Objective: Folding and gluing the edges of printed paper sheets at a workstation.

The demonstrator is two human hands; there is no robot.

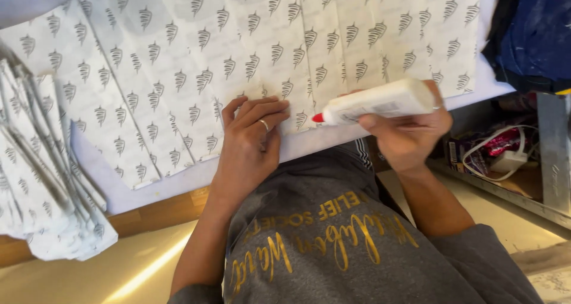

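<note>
Right hand (pixel 410 134) clamped on white glue bottle (pixel 380 102), left hand (pixel 250 140) flat, fingers together, on patterned paper (pixel 178 60) beside folded stack (pixel 41 179).

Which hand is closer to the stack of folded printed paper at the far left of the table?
Left. The left hand presses flat on the printed sheet, a gap right of the folded stack. The right hand, holding the glue bottle, is farther right.
</note>
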